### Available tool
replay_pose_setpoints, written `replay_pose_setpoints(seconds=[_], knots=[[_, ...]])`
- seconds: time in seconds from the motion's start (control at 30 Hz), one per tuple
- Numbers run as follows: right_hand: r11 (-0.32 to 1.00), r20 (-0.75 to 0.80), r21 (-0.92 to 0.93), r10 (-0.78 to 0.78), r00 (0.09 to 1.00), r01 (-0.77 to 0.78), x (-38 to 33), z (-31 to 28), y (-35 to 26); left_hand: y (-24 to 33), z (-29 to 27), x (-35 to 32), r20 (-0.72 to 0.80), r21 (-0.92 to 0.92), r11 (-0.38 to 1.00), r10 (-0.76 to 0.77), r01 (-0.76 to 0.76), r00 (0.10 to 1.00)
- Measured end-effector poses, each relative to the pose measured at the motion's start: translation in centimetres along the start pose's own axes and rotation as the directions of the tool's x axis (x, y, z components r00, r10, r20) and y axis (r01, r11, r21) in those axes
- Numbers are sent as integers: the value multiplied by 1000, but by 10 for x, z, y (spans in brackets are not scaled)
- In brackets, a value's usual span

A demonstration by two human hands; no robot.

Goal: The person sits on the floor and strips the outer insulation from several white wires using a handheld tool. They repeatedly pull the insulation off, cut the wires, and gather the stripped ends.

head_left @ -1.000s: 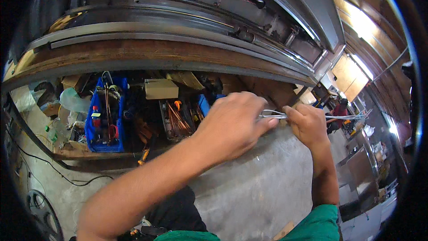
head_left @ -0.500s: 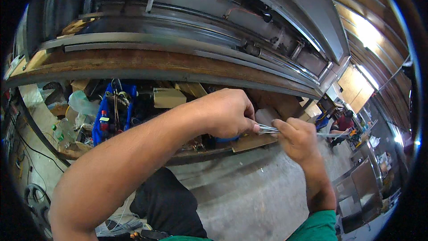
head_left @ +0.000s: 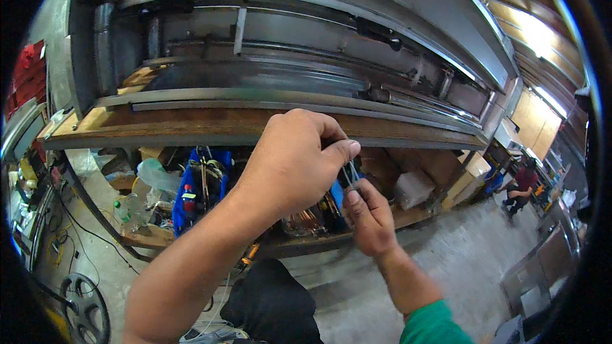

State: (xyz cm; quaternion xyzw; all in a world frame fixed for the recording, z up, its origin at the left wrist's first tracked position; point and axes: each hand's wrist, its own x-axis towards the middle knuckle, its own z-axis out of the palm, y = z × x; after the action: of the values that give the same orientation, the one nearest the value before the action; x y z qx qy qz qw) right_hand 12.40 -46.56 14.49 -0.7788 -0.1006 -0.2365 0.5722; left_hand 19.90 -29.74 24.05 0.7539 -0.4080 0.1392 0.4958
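A few thin grey wires (head_left: pixel 350 174) run between my two hands, in front of the bench's front edge. My left hand (head_left: pixel 290 159) pinches their upper end between thumb and fingers. Lower and slightly to the right, my right hand (head_left: pixel 370 213) is closed around their lower part, thumb pressed on the fingers. The wires' lower ends are hidden behind the right hand. I cannot make out what tips they have.
A long wooden board (head_left: pixel 223 126) fronts a metal machine frame. Beneath it are a blue crate (head_left: pixel 182 211) with tools and a bottle, and cardboard boxes (head_left: pixel 468 181). A black spoked wheel (head_left: pixel 86 309) stands lower left. Coiled cable (head_left: pixel 217 334) lies below. Another person (head_left: pixel 526 181) is far right.
Both hands have shifted left in view, and the right has come lower, turning the wires from level to steep. My view has swung, showing more of the left side.
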Motion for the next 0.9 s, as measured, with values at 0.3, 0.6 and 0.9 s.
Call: replay_pose_setpoints(seconds=[0.3,0.6,0.9], knots=[[812,-3,582,49,999,-38,4,111,4,-11,-21,-20,-99,-103,981,-174,164,980],[825,-47,511,-251,967,239,19,145,-17,-1,-58,-36,39,-684,720,-128,120,991],[679,-159,650,-319,934,342,37,164,-19,-8,-45,-13,-459,-389,906,-36,-164,888]])
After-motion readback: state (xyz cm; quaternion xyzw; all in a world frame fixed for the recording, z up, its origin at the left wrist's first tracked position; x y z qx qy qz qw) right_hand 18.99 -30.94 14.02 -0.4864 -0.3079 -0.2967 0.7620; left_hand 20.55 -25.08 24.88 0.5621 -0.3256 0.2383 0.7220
